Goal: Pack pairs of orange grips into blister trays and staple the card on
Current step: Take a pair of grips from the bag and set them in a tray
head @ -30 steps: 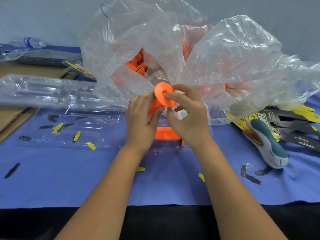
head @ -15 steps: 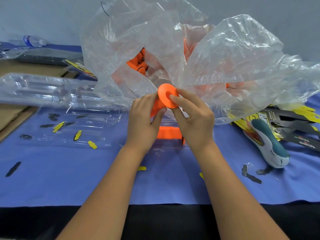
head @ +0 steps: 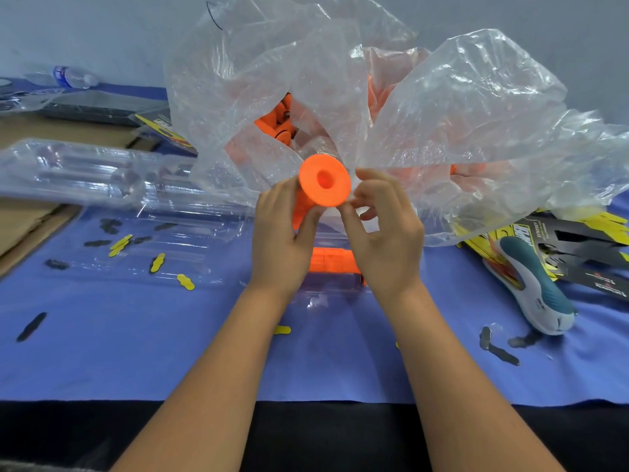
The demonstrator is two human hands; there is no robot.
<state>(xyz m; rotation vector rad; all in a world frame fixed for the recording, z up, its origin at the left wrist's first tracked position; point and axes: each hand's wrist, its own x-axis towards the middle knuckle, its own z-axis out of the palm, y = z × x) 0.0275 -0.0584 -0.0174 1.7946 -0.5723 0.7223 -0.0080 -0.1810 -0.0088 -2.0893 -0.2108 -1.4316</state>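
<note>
My left hand (head: 277,238) is wrapped around an orange grip (head: 323,182), held upright with its round flanged end facing me. My right hand (head: 386,233) is beside the flange, with thumb and forefinger pinched together at its lower right edge and the other fingers curled. Below my hands a second orange grip (head: 332,260) lies in a clear blister tray (head: 326,291) on the blue cloth. Behind, a big clear plastic bag (head: 340,107) holds several more orange grips (head: 277,122).
Clear empty blister trays (head: 85,172) are stacked at the left over cardboard. A stapler (head: 534,284) lies at the right on yellow-and-black cards (head: 585,247). Small yellow and black punched scraps (head: 156,262) dot the blue cloth (head: 102,352). A water bottle (head: 69,76) lies far left.
The grip's flange has turned up to face me more squarely. My right fingers have slid off the flange face to its lower right edge.
</note>
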